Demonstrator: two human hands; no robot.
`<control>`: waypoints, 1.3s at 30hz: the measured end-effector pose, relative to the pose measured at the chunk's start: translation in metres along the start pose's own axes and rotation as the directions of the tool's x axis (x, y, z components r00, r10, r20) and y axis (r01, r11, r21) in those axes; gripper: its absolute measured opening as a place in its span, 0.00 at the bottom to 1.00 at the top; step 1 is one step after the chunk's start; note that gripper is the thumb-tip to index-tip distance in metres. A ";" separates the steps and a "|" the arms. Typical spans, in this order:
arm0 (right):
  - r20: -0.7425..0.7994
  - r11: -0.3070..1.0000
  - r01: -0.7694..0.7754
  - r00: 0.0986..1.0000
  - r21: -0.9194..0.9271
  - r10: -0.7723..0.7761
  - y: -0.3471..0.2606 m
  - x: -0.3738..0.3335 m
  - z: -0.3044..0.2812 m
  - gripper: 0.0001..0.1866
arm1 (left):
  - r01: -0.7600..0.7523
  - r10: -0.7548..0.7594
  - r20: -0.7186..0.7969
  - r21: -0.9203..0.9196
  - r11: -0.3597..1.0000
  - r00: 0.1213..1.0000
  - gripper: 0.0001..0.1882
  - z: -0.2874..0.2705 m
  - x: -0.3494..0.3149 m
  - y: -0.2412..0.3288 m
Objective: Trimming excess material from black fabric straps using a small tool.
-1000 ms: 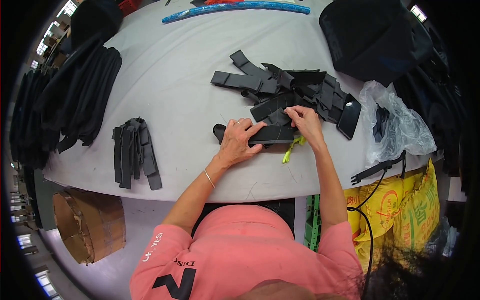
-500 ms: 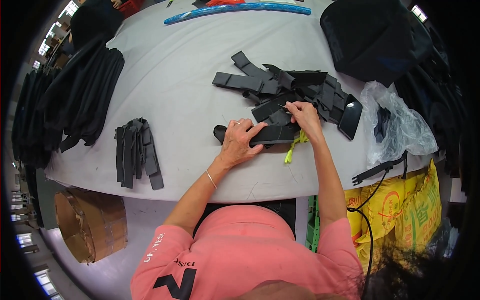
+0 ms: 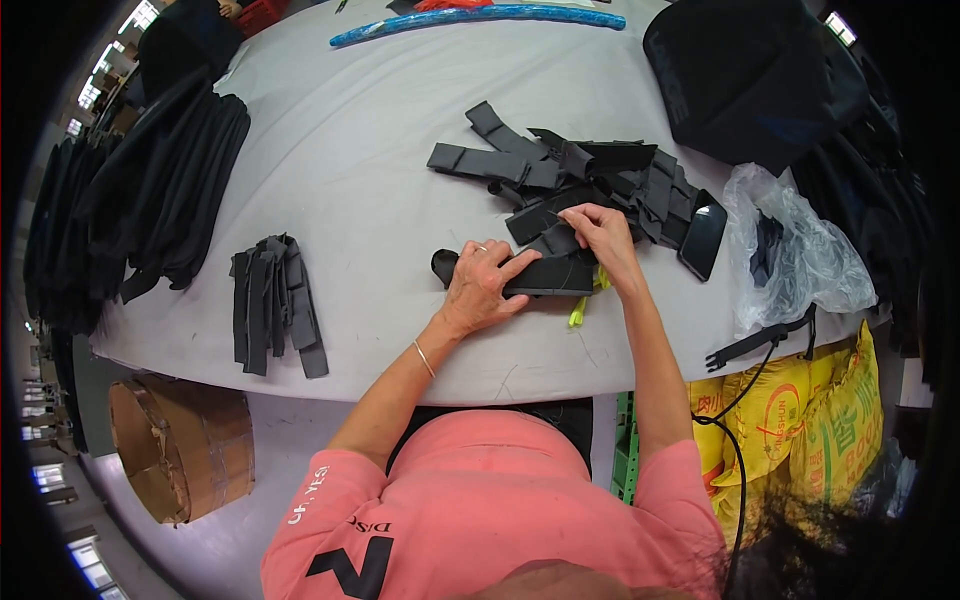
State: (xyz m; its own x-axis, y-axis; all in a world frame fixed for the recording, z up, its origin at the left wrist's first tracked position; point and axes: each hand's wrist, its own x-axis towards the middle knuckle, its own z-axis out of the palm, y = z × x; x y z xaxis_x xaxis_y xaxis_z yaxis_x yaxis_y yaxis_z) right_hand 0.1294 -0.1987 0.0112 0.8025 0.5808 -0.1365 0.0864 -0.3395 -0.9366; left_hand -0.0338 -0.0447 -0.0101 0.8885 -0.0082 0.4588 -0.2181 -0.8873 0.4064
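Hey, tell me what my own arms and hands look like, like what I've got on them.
Both arms wear short pink sleeves, the left one with white lettering. Your left hand is ungloved, with a shiny ring and a thin, pale bangle at its wrist. Your right hand is ungloved, with no jewellery visible.

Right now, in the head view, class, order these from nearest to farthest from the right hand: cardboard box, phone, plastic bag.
1. Phone, right of the right hand.
2. Plastic bag, farther right.
3. Cardboard box, lower left, past the table edge.
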 end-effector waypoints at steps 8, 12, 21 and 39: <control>-0.102 0.976 0.111 0.990 0.185 -0.093 0.011 -0.017 0.015 0.14 | 0.323 -0.489 -0.205 -0.532 0.783 0.848 0.23 -0.024 -0.004 0.001; -0.194 0.970 0.174 0.959 -0.171 -0.207 0.024 -0.016 0.026 0.13 | 0.392 -0.694 0.309 -0.919 -0.042 0.650 0.23 -0.049 -0.012 -0.015; -0.253 0.931 0.214 0.922 -0.296 -0.292 0.018 0.028 0.027 0.14 | 0.260 -0.546 0.523 -0.833 -0.488 0.654 0.31 -0.057 -0.037 -0.004; -0.113 0.833 0.546 0.826 -0.085 -0.553 -0.046 -0.081 0.086 0.11 | 0.137 -0.450 0.545 -0.730 -0.669 0.707 0.28 -0.067 -0.054 0.018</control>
State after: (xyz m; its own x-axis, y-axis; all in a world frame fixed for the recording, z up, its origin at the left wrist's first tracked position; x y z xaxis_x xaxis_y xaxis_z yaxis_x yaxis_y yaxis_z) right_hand 0.0101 -0.1665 0.0377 0.6813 0.5840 0.4413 0.5604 -0.0282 -0.8278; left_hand -0.1129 -0.0295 0.0252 0.9466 0.1422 -0.2893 -0.0273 0.9295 0.3677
